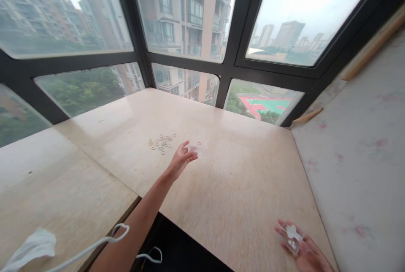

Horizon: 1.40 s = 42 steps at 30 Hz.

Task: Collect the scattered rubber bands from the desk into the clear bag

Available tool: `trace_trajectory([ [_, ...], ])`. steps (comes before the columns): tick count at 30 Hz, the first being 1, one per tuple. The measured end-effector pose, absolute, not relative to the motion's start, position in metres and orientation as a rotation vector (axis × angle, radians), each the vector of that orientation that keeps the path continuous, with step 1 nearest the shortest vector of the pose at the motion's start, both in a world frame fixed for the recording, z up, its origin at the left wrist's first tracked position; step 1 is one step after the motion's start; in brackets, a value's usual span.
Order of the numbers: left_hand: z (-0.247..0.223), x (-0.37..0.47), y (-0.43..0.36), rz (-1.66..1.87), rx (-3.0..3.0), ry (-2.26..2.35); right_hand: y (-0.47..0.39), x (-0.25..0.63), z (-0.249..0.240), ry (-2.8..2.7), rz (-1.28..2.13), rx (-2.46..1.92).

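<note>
My left hand (182, 157) reaches over the middle of the table. A clear plastic piece (193, 149) sits between its thumb and fingers; its exact shape is hard to make out. One small reddish ring (199, 143) lies just past the fingertips. Left of this hand, several small thin rings (163, 141) are scattered in a loose group. Low on the right, my right hand (308, 253), palm up, holds a small clear plastic box (292, 240) with a whitish part on it. The contents of the box cannot be made out.
The pale table (240, 179) runs up to dark window frames (230, 65). A papered wall (357, 171) bounds the right side. At lower left lie a white tissue (34, 246) and a white cable (91, 247). A dark gap (177, 246) opens below the table's near edge.
</note>
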<state>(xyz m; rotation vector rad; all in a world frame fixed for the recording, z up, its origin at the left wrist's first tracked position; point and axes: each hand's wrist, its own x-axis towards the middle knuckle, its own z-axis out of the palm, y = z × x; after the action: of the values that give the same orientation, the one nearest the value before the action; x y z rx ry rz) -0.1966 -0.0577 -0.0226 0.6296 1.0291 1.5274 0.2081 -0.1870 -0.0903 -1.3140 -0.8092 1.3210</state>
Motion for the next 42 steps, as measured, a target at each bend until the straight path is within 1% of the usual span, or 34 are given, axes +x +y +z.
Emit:
trace_trajectory([
  [7, -0.054, -0.091, -0.072, 1.187, 0.859, 0.828, -0.186, 0.205, -0.055, -0.5, 1.41, -1.173],
  [11, -0.061, -0.036, -0.085, 0.903, 1.151, 0.735, -0.175, 0.223, -0.05, -0.307, 1.431, -1.08],
  [15, -0.059, 0.001, -0.096, 0.79, 1.472, 0.754, -0.154, 0.236, -0.051, -0.202, 1.432, -1.04],
  [21, -0.068, 0.023, -0.096, 0.732, 1.792, 0.835, -0.111, 0.24, -0.044, -0.067, 1.504, -0.968],
  [31, -0.072, 0.046, -0.084, 0.631, 1.97, 0.814, -0.057, 0.244, -0.043, 0.068, 1.528, -0.944],
  [38, -0.075, 0.069, -0.089, 0.463, 2.17, 0.958, -0.074, 0.239, -0.02, 0.105, 1.621, -0.901],
  [42, -0.079, 0.076, -0.092, 0.476, 2.192, 1.004, -0.102, 0.234, -0.002, 0.047, 1.56, -0.905],
])
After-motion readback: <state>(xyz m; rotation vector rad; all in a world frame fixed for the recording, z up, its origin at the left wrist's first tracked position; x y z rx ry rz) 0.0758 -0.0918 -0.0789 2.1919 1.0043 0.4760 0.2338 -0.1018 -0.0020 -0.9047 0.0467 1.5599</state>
